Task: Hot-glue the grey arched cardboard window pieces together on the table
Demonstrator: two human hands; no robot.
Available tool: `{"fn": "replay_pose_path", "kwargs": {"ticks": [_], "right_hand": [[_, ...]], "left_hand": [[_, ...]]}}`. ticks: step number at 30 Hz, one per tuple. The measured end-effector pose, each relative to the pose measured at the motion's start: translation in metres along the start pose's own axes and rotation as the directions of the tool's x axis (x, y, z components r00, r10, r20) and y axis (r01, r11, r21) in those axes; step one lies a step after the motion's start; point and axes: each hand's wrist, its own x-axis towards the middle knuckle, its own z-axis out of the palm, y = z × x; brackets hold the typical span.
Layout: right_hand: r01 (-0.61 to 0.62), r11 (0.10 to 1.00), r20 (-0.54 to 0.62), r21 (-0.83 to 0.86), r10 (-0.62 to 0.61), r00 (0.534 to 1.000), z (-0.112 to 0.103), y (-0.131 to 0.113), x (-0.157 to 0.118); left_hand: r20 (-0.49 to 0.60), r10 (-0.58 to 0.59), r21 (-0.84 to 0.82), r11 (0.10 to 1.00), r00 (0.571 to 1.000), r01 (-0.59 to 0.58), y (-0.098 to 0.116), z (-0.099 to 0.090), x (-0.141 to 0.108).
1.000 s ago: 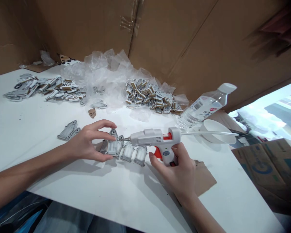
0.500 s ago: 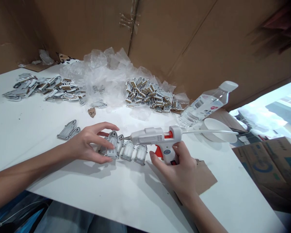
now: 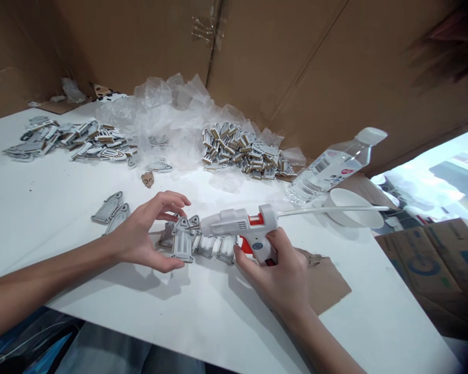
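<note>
The right hand (image 3: 288, 272) is wrapped around the handle of a white glue gun (image 3: 234, 223), its thumb near the red trigger (image 3: 246, 246). The metal nozzle (image 3: 195, 227) points toward 9 o'clock, close to the top of a gray arched piece (image 3: 182, 245); whether they touch is hard to tell. A clear glue stick (image 3: 296, 212) juts from the back of the gun toward 3 o'clock. The left hand (image 3: 146, 234) has thumb and fingers spread apart, with that gray piece between them; I cannot tell whether they grip it. More arched pieces (image 3: 225, 250) lie next to it on the white tabletop (image 3: 179, 317), some partly hidden.

Taking the gray piece as the clock's center, two overlapping pieces (image 3: 106, 207) lie at 10 o'clock and a small brown piece (image 3: 147, 179) at 11. Crumpled plastic bags (image 3: 167, 111) sit at 12, with a pile of pieces (image 3: 244, 150) at 1. A tilted bottle (image 3: 331, 169) is at 2, near a white bowl (image 3: 347, 200). A cardboard scrap (image 3: 328, 288) lies between 3 and 4, partly behind the right hand
</note>
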Motion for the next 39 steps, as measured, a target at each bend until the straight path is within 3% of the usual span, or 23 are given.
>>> {"fn": "replay_pose_path", "kwargs": {"ticks": [24,39], "right_hand": [[0.047,0.996,-0.021,-0.071,-0.049,0.999,0.0024,0.0003,-0.0019],[0.106,0.989,-0.099,-0.102,-0.116,0.988,0.0048,0.0074,0.0]], "left_hand": [[-0.035,-0.002,0.034,0.999,0.999,0.003,0.0022,0.0029,-0.0004],[-0.004,0.156,0.102,0.983,0.988,-0.155,-0.0029,-0.0029,0.0044]]}}
